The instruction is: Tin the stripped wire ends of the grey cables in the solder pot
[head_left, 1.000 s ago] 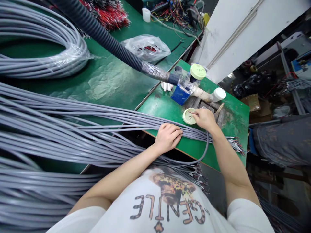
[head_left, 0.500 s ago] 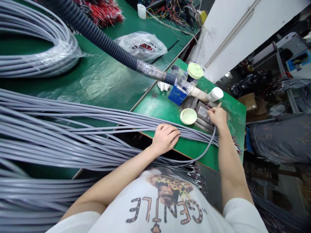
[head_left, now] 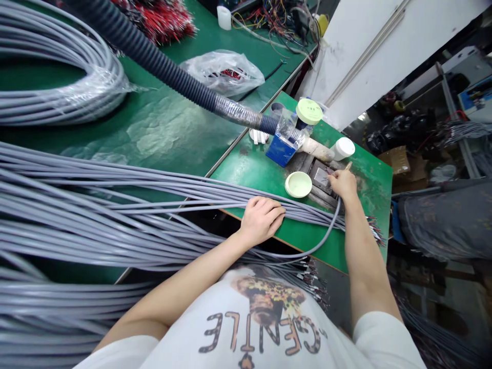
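Observation:
My left hand (head_left: 263, 219) is closed over a bundle of long grey cables (head_left: 215, 188), its fingers curled across the near part of the small green table. My right hand (head_left: 343, 184) pinches the end of one grey cable (head_left: 327, 233), which bends down and back toward the bundle. Thin wires at that end point left over a flat metal plate (head_left: 321, 177) set in a dark, grimy block. What the right palm covers is hidden. Beside the plate sits a shallow pale cup (head_left: 298, 184). Bare coloured wire ends (head_left: 374, 230) fan out past my right forearm.
A ribbed black hose (head_left: 169, 66) runs down to a pale nozzle (head_left: 317, 149) just behind the plate. Near it stand a blue box (head_left: 281, 150), a white-lidded jar (head_left: 343, 148) and a yellow-green lid (head_left: 309, 111). Coiled cable (head_left: 92, 87) and a plastic bag (head_left: 226, 72) lie on the larger table.
My right hand has shifted very slightly left with the cable end, still over the plate. My left hand has stayed on the bundle. The view has turned a little.

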`<move>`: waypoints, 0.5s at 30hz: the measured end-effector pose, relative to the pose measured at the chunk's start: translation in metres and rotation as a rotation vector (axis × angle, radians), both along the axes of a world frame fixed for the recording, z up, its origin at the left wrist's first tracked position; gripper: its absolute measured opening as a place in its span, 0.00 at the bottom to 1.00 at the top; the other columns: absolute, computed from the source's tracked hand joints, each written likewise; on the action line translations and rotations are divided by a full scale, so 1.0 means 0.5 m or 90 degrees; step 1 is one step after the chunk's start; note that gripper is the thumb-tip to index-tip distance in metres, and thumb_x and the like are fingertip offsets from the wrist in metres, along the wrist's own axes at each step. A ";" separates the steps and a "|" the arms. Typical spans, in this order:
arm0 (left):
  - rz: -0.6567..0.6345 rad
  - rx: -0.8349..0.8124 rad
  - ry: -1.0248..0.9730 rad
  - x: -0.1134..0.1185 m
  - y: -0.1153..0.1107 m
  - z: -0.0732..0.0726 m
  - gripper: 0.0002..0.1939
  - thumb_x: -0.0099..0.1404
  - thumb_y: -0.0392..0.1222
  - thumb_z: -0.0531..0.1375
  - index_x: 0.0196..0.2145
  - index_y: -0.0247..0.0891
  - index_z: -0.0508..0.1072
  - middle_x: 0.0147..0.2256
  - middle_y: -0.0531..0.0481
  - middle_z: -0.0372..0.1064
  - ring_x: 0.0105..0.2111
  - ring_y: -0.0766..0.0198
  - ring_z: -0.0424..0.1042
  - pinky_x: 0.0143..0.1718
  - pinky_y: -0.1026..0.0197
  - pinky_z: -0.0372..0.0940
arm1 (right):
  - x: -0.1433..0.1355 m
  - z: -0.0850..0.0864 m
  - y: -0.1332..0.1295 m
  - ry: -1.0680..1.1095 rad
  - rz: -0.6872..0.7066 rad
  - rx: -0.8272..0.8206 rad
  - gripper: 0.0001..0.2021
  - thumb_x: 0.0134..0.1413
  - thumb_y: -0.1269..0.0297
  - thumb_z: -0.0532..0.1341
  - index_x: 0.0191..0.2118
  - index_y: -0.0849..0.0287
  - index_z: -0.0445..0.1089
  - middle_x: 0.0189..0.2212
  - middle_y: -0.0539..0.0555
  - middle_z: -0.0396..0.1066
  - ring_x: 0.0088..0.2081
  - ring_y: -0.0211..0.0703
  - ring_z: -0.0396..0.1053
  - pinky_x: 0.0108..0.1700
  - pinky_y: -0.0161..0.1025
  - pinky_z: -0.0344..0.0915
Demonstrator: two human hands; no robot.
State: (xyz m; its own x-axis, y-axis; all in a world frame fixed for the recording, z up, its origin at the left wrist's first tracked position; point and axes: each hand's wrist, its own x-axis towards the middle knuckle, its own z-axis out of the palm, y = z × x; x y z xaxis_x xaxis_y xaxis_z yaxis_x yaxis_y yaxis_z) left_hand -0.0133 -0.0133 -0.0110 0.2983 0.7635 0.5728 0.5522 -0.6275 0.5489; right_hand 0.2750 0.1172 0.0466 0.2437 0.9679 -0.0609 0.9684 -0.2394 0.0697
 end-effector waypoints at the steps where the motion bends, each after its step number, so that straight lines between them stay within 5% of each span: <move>1: 0.001 0.002 0.001 0.000 0.000 0.001 0.07 0.65 0.39 0.57 0.40 0.41 0.74 0.39 0.47 0.76 0.39 0.61 0.71 0.46 0.53 0.56 | 0.001 0.003 0.000 0.002 0.001 0.004 0.14 0.51 0.57 0.58 0.34 0.59 0.78 0.33 0.61 0.76 0.38 0.51 0.73 0.41 0.41 0.64; 5: 0.004 0.005 0.001 0.001 0.001 0.000 0.07 0.65 0.39 0.57 0.39 0.41 0.74 0.39 0.48 0.76 0.38 0.61 0.71 0.46 0.53 0.56 | -0.004 0.040 -0.028 0.103 0.034 0.087 0.13 0.49 0.58 0.59 0.28 0.61 0.77 0.24 0.56 0.73 0.30 0.46 0.70 0.34 0.38 0.61; 10: -0.009 -0.013 -0.059 -0.001 -0.001 -0.001 0.07 0.64 0.39 0.59 0.39 0.42 0.75 0.37 0.49 0.76 0.38 0.61 0.72 0.47 0.52 0.56 | -0.080 0.105 -0.134 0.440 0.106 0.197 0.13 0.49 0.56 0.60 0.24 0.62 0.71 0.15 0.46 0.58 0.19 0.34 0.55 0.23 0.33 0.51; 15: -0.038 -0.183 -0.391 0.027 -0.019 0.029 0.06 0.60 0.41 0.63 0.36 0.40 0.77 0.34 0.47 0.75 0.36 0.61 0.71 0.43 0.54 0.62 | -0.193 0.119 -0.242 0.635 0.112 0.200 0.12 0.51 0.57 0.62 0.25 0.61 0.70 0.17 0.45 0.57 0.19 0.32 0.53 0.22 0.32 0.51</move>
State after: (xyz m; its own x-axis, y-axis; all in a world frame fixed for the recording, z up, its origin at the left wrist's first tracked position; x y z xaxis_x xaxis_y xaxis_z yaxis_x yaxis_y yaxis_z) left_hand 0.0001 -0.0226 0.0033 0.0296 0.9033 0.4279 0.0555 -0.4289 0.9016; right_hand 0.1787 -0.0036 0.1063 0.0767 0.9917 0.1031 0.5765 0.0402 -0.8161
